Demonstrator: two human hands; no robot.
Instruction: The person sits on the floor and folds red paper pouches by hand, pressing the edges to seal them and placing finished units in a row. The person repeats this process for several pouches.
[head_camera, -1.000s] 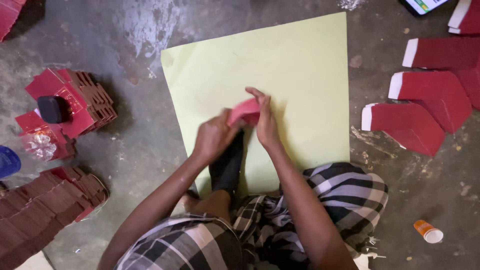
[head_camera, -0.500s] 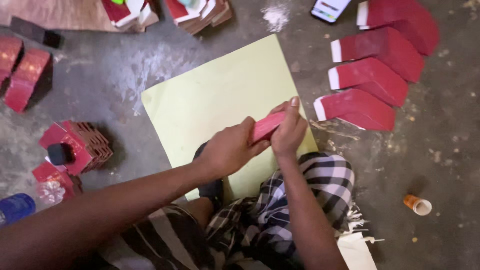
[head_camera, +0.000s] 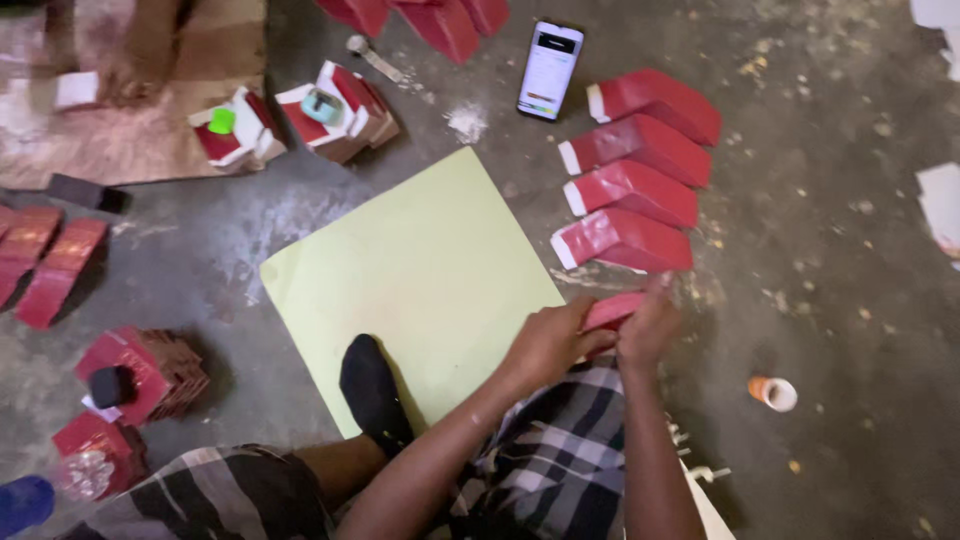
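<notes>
Both of my hands hold one folded red paper piece (head_camera: 612, 309) low over the floor, just past the right edge of a pale yellow-green sheet (head_camera: 420, 270). My left hand (head_camera: 548, 343) grips its near end. My right hand (head_camera: 648, 326) pinches its far end. Directly beyond them a row of several finished red folded pieces with white ends (head_camera: 632, 182) lies on the grey floor, the nearest one (head_camera: 620, 241) a short way from the held piece. My foot in a dark sock (head_camera: 372, 392) rests on the sheet's near edge.
A phone (head_camera: 549, 70) lies lit beyond the sheet. Stacks of red pieces (head_camera: 140, 372) sit at the left, more (head_camera: 335, 112) at the back. A small orange-and-white cup (head_camera: 774, 393) stands to the right. Another person's foot (head_camera: 140, 50) rests on brown cardboard at the far left.
My hands have carried the red piece from the middle of the sheet rightwards, off its edge, toward the row of finished pieces. My view has swung right and forward.
</notes>
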